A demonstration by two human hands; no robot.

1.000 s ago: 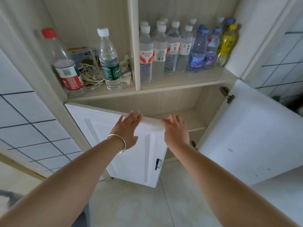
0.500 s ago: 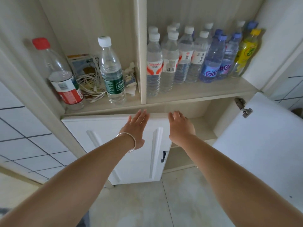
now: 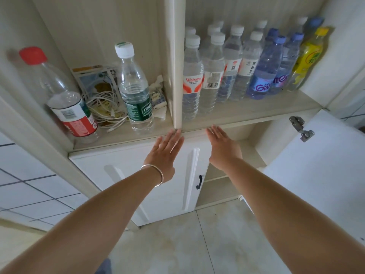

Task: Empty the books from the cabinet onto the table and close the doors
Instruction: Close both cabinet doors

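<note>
From the head view, the left hand [image 3: 165,150] lies flat, fingers straight, on the left door [image 3: 126,175], which sits nearly shut just below the shelf [image 3: 256,113]; the right hand [image 3: 222,144], also open, holds nothing. No books show — the compartment below the shelf looks bare. Best to press evenly near the handle [image 3: 199,181] until flush, then swing in the right door [image 3: 316,165], which stands wide open.

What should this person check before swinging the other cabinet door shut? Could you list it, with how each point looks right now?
1. Left door shut flush against the frame: ok, it looks closed.
2. Left hand flat on that door, holding nothing: ok.
3. Right hand free to reach over: ok, fingers straight, nothing held.
4. Right door closed: not ok, it stands wide open.
5. Lower compartment cleared of books: none show on the visible shelves, but the left half is hidden, so cannot tell.
6. Hinge on the open door sound: cannot tell.
</note>
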